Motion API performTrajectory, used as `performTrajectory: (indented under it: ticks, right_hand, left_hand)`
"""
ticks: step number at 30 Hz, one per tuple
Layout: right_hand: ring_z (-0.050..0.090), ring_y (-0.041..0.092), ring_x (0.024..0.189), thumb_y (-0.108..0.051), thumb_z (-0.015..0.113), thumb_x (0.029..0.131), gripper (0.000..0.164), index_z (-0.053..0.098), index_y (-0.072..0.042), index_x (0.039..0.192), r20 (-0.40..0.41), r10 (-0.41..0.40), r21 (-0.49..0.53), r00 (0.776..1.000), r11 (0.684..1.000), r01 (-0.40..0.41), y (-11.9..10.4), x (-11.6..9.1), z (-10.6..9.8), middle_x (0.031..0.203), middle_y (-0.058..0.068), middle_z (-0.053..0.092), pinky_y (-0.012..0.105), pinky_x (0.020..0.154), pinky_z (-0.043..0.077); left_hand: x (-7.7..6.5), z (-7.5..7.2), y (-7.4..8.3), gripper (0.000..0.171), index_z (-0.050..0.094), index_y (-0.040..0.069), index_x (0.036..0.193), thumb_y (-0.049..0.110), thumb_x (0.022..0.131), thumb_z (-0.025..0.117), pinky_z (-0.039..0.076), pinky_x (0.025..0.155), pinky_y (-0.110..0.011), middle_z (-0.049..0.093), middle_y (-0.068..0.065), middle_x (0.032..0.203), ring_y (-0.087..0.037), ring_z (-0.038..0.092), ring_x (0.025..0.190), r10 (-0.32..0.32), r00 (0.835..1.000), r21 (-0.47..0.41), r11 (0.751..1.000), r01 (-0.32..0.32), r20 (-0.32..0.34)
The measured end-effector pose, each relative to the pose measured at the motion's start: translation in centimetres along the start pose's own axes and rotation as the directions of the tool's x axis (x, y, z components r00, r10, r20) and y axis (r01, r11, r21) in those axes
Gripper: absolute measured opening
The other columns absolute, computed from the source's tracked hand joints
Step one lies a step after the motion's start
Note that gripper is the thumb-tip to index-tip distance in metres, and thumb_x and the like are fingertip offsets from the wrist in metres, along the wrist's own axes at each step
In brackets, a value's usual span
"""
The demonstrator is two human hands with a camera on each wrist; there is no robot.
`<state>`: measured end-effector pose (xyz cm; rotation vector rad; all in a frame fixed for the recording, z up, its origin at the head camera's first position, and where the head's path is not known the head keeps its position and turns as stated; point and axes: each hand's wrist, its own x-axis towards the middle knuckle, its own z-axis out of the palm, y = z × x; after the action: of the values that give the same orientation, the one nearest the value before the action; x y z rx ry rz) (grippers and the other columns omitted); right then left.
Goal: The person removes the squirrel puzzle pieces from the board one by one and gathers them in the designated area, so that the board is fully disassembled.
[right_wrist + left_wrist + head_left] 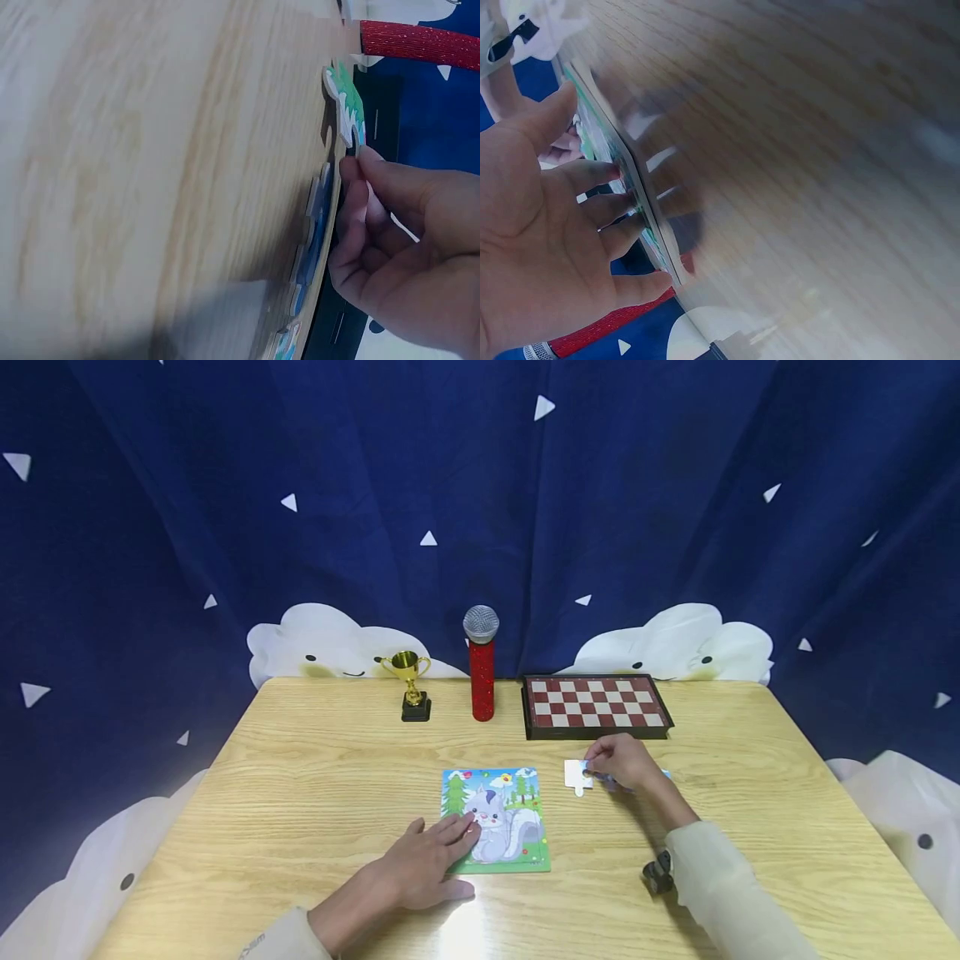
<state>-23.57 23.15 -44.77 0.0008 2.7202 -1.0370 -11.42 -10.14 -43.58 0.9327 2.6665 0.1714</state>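
A square jigsaw puzzle with a grey squirrel among trees and flowers lies on the table. My left hand rests on its lower left part, fingers spread fairly straight. Seen from the left wrist, the fingertips touch the puzzle board's face near its edge. To the right of the puzzle, my right hand pinches a puzzle piece between thumb and forefinger. That piece shows green and white in the right wrist view, close over the table. Several other pieces lie below this hand, partly hidden by it in the head view.
At the back stand a gold trophy cup on a black base, a red glittery microphone and a checkered board in a black frame. A small black object is at the right sleeve. A dark blue curtain hangs behind the wooden table.
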Motion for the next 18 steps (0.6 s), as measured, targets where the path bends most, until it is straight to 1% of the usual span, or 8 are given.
performTrajectory:
  ticks: [4, 10, 15, 18]
  right_hand:
    - [0.052, 0.014, 0.062, -0.008, 0.063, 0.087, 0.006, 0.068, -0.004, 0.087, -0.005, -0.006, -0.05, 1.0, 0.999, 0.005, 0.03, 0.02, 0.08, 0.075, 0.006, 0.062, 0.025, 0.051, 0.044]
    - [0.052, 0.014, 0.064, -0.009, 0.065, 0.087, 0.007, 0.07, -0.006, 0.084, -0.012, -0.034, -0.136, 0.999, 0.99, 0.032, 0.1, 0.11, 0.17, 0.074, 0.005, 0.063, 0.025, 0.054, 0.042]
    - [0.052, 0.013, 0.063, -0.012, 0.065, 0.088, 0.008, 0.07, -0.008, 0.084, -0.017, -0.056, -0.168, 0.998, 0.984, 0.052, -0.2, 0.29, 0.11, 0.073, 0.003, 0.064, 0.024, 0.054, 0.042]
    - [0.051, 0.012, 0.06, -0.013, 0.065, 0.089, 0.009, 0.07, -0.007, 0.085, -0.019, -0.088, -0.152, 0.996, 0.985, 0.084, -0.69, -0.15, 0.01, 0.073, 0.004, 0.065, 0.024, 0.052, 0.042]
  left_hand:
    - [-0.04, -0.05, 0.09, 0.075, 0.031, 0.015, 0.15, 0.056, 0.089, 0.051, 0.03, 0.109, -0.059, 0.025, -0.003, 0.158, -0.024, 0.027, 0.145, 0.002, 1.0, -0.01, 1.0, -0.002, 0.003]
    - [0.12, 0.06, 0.05, 0.075, 0.031, 0.015, 0.149, 0.056, 0.09, 0.05, 0.029, 0.109, -0.059, 0.025, -0.003, 0.158, -0.024, 0.027, 0.145, 0.004, 1.0, 0.005, 1.0, -0.004, -0.001]
    - [0.12, 0.09, -0.08, 0.074, 0.031, 0.015, 0.149, 0.057, 0.091, 0.048, 0.03, 0.109, -0.058, 0.025, -0.004, 0.158, -0.024, 0.028, 0.144, 0.0, 1.0, 0.008, 1.0, 0.0, -0.008]
    - [0.15, 0.02, -0.01, 0.073, 0.031, 0.014, 0.149, 0.056, 0.091, 0.047, 0.031, 0.109, -0.058, 0.025, -0.005, 0.158, -0.025, 0.028, 0.144, 0.002, 1.0, -0.014, 1.0, -0.002, -0.014]
